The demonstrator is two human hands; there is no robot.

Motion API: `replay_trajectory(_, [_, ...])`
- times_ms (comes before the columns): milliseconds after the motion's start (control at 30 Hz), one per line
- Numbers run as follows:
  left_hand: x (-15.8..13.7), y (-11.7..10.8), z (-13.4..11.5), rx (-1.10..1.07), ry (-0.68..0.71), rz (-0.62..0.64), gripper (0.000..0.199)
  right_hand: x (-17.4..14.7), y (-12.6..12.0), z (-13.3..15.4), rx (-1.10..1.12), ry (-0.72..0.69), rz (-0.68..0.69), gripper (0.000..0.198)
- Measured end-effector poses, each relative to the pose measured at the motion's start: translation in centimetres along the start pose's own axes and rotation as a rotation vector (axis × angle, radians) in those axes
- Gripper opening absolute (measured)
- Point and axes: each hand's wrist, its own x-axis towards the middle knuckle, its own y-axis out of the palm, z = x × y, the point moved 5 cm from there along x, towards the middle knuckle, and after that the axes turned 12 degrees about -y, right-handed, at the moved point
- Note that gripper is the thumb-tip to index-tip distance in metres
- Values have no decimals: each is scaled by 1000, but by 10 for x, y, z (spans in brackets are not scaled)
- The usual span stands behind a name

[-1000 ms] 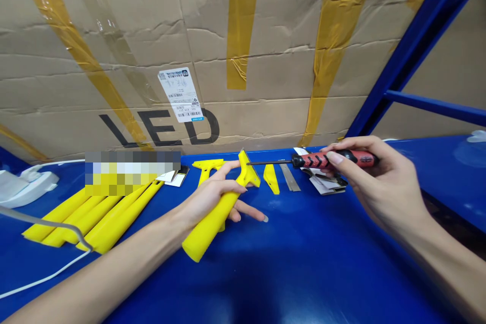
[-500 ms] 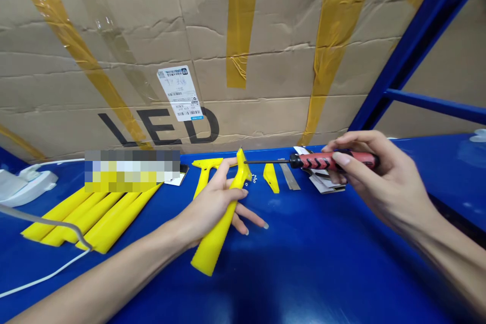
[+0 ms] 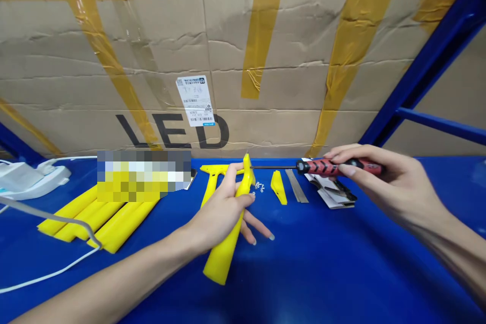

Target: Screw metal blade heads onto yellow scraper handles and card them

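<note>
My left hand (image 3: 224,207) is wrapped round a yellow plastic scraper (image 3: 222,260), held at a slant with its head upward; some of its fingers stretch out past the handle. In my right hand (image 3: 398,177) is a red and black screwdriver (image 3: 322,167), lying level. Its shaft points left and its tip meets the side of the scraper's head. Several small screws (image 3: 259,187) lie just behind the left hand. Beyond it rests a second yellow scraper (image 3: 212,178), partly hidden. A loose yellow head plate (image 3: 279,187) and grey metal blades (image 3: 296,186) lie right of the screws.
Several yellow handles (image 3: 121,225) lie at the left, partly pixelated. A cable (image 3: 68,220) crosses before them, near a white power strip (image 3: 49,185). White and black packets (image 3: 336,195) lie behind the screwdriver. A taped cardboard box (image 3: 284,126) backs the blue table (image 3: 304,273), beside a blue post (image 3: 417,61).
The view has shifted, so everything appears a little further right and mostly lower. Both hands keep their holds, and the screwdriver tip stays at the scraper's head.
</note>
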Motion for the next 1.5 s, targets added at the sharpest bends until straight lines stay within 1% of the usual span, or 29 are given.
replay_trajectory(67, [2, -4, -2, -8, 5, -36, 63, 6, 8, 1, 1, 86, 51, 31])
replay_trajectory(133, [3, -8, -5, -2, 26, -80, 58, 5, 15, -2, 18, 175, 21, 43])
replay_trajectory(200, [2, -10, -8, 19, 52, -120, 55, -1, 21, -7, 28, 179, -20, 42])
replay_trajectory(267, [0, -10, -10, 51, 71, -150, 55, -9, 28, -13, 106, 167, -2, 36])
replay_trajectory(367, [-3, -10, -13, 83, 69, -168, 58, -17, 27, -16, 124, 97, -1, 28])
replay_trajectory(433, [-5, -9, -13, 77, 58, -162, 59, -17, 22, -11, 66, 16, -1, 27])
replay_trajectory(500, [-5, -7, -13, 53, 56, -145, 61, -15, 17, -4, 4, -56, -7, 35])
replay_trajectory(533, [-5, -5, -12, 46, 53, -131, 62, -13, 15, -3, -6, -68, -16, 38])
replay_trajectory(567, [-5, -4, -11, 44, 52, -114, 63, -12, 13, -3, 4, -50, -29, 39])
replay_trajectory(633, [-5, 0, -8, 59, 51, -88, 62, -12, 11, -9, 32, 55, -47, 34])
replay_trajectory(700, [-4, 3, -5, 86, 40, -74, 61, -13, 10, -15, 14, 156, -41, 35])
replay_trajectory(733, [-4, 3, -3, 96, 34, -74, 61, -13, 8, -15, -12, 163, -39, 35])
replay_trajectory(800, [-2, 4, 0, 111, 34, -71, 61, -11, 5, -9, -47, 78, -53, 38])
replay_trajectory(867, [0, 5, 3, 115, 39, -47, 59, -10, 1, -1, -30, -25, -108, 49])
replay_trajectory(900, [1, 6, 5, 112, 41, -33, 59, -10, 0, 1, -11, -37, -126, 49])
replay_trajectory(1000, [4, 7, 10, 86, 42, -9, 58, -11, 2, 1, 21, 73, -116, 31])
replay_trajectory(1033, [5, 7, 10, 80, 48, -14, 57, -11, 2, 0, 26, 89, -102, 30])
replay_trajectory(1067, [5, 6, 10, 77, 57, -21, 56, -11, 2, 1, 35, 74, -96, 30])
replay_trajectory(1133, [4, 6, 8, 77, 71, -28, 54, -11, 1, 3, 97, 16, -102, 40])
replay_trajectory(1167, [4, 6, 8, 77, 72, -27, 52, -11, 1, 2, 148, 21, -97, 42])
replay_trajectory(1267, [6, 6, 8, 71, 53, -29, 48, -12, 1, -4, 218, 106, -48, 32])
replay_trajectory(1367, [9, 5, 11, 66, 40, -40, 47, -12, 1, -2, 207, 72, -31, 43])
replay_trajectory(1400, [10, 5, 12, 66, 41, -39, 48, -12, 1, -1, 215, 80, -28, 42])
replay_trajectory(1467, [12, 5, 13, 63, 35, -33, 49, -12, 2, -1, 206, 121, -26, 29])
replay_trajectory(1500, [12, 5, 14, 61, 30, -32, 50, -13, 2, 0, 191, 122, -28, 28])
